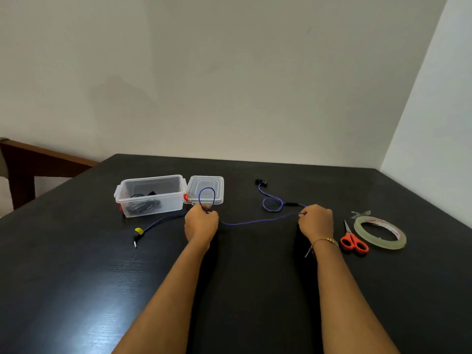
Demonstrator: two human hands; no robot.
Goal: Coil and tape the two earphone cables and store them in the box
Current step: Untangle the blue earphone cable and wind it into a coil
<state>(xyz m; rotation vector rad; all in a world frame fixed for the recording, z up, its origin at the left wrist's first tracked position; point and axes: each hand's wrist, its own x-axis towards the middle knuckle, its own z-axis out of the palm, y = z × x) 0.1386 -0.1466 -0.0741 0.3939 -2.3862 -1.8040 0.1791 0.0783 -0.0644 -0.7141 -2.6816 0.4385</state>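
Two hands reach forward over the dark table (76,264): the left hand (201,222) pinches a loop of thin blue earphone cable (255,222), the right hand (316,221) pinches its run. Bare tabletop lies nearer; the clear plastic box (150,195) stands just beyond the left hand.

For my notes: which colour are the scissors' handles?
Orange-red; the scissors show best in the head view, beside the tape roll.

I see soft, even indoor light; pale glare streaks the dark table (84,290) at lower left; wide-angle bending at edges; slight softness.

The left hand (201,221) hides its grip; the box's (150,195) black contents look blurred, perhaps cable.
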